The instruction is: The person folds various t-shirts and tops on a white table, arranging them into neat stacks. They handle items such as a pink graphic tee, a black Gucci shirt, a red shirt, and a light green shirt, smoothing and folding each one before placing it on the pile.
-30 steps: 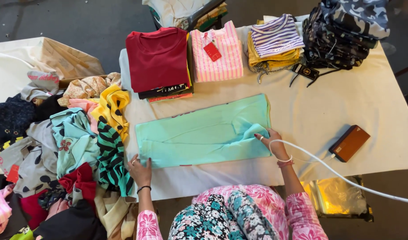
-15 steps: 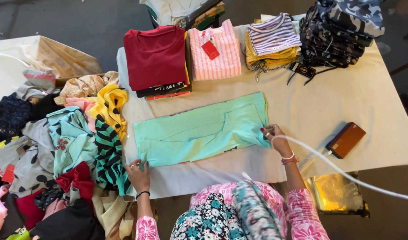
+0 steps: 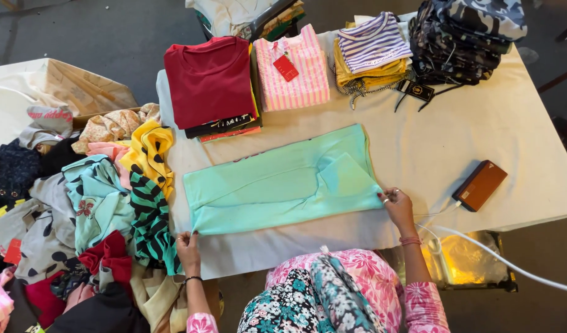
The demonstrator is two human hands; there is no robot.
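The mint-green garment (image 3: pixel 277 182) lies flat in the middle of the white-covered table (image 3: pixel 530 135), its long axis running left to right and rising slightly toward the right, with a sleeve folded in over its right half. The left hand (image 3: pixel 188 248) pinches the garment's near left corner, fingers closed on the hem; the right hand (image 3: pixel 397 203) pinches its near right corner the same way. Each hand sits at its own end, so neither is nearer.

Beyond the garment stand four folded stacks: one topped by a red shirt (image 3: pixel 208 77), one pink striped top (image 3: pixel 299 71), one striped-and-yellow stack (image 3: pixel 371 49), one dark patterned stack (image 3: pixel 465 37). Right of the garment lies one brown phone-like case (image 3: pixel 480 185) with a white cable (image 3: pixel 505 262). Left of it sprawls one heap of unfolded clothes (image 3: pixel 92 209).
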